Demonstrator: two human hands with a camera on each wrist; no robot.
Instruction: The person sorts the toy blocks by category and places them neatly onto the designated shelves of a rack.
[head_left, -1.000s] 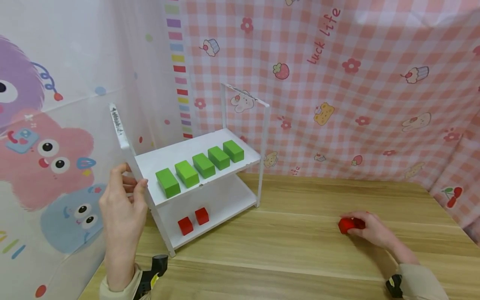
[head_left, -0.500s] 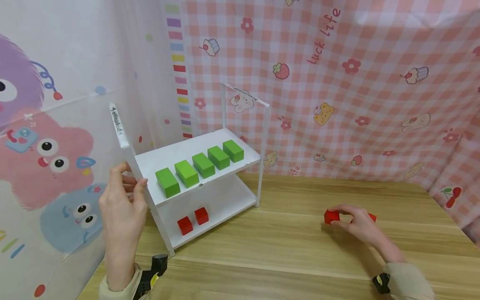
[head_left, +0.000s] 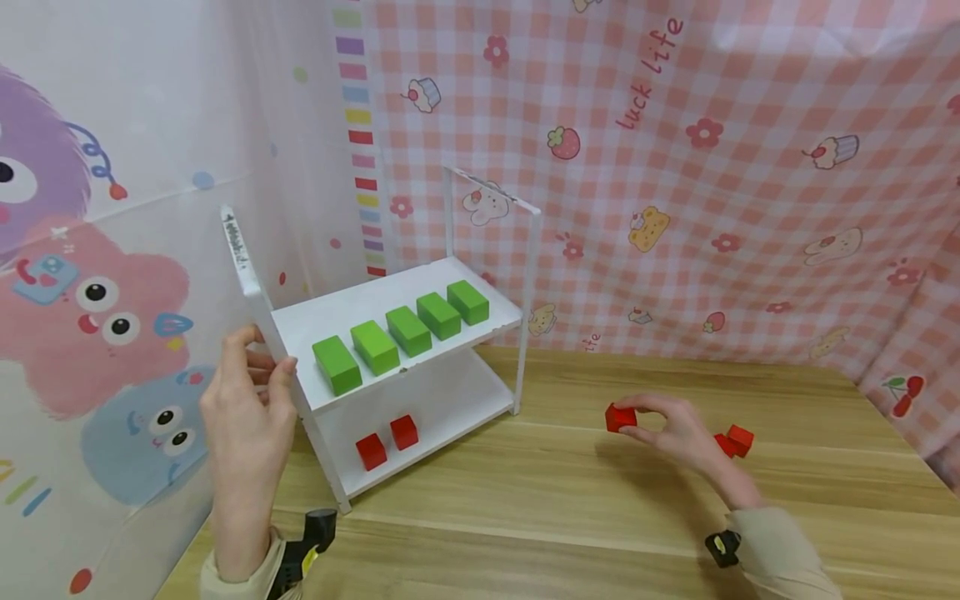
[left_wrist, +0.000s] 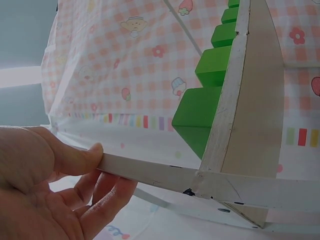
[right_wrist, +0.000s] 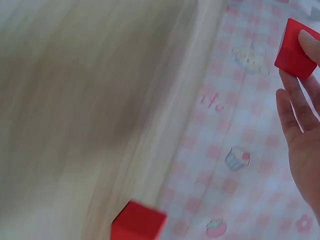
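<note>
A white two-tier shelf point(head_left: 435, 387) stands at the left of the table. My left hand point(head_left: 251, 417) grips its near left upright post, thumb on one side and fingers on the other, as the left wrist view point(left_wrist: 70, 185) also shows. Several green blocks point(head_left: 408, 331) line the upper tier in a row. Two red blocks point(head_left: 403, 432) sit on the lower tier. Over the table, right of the shelf, my right hand point(head_left: 675, 433) pinches a red block point(head_left: 620, 418) between thumb and fingers; the right wrist view shows this red block point(right_wrist: 295, 50) off the tabletop.
More red blocks point(head_left: 739, 440) lie on the wooden table point(head_left: 525, 508) behind my right wrist, partly hidden by it. A pink checked curtain point(head_left: 675, 167) hangs along the back, and a white cartoon-printed curtain point(head_left: 150, 292) borders the left side, close to my left hand.
My right hand has lifted a red block from the right part of the table and carried it left toward the shelf, uncovering other red blocks. My left hand keeps its grip.
</note>
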